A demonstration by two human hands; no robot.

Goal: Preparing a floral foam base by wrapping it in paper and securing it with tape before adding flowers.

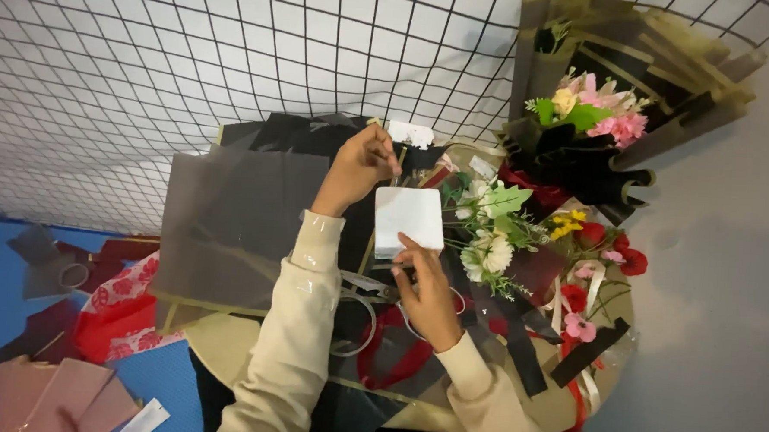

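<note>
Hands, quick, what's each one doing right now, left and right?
Left hand: closed, pinching something small that cannot be made out, above the dark wrapping sheet.
Right hand: fingertips hold the lower edge of the white foam block.

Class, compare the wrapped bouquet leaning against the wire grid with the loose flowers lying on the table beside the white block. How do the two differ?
The wrapped bouquet stands sleeved in black and olive paper; the loose flowers lie unwrapped. The bouquet shows mostly pink blooms, the loose flowers mostly white with green leaves. The right hand on the white block is nearer the loose flowers. Both contain green leaves.

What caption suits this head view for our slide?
Right hand holds a white block while the left hand reaches among wrapping sheets and artificial flowers.
</note>
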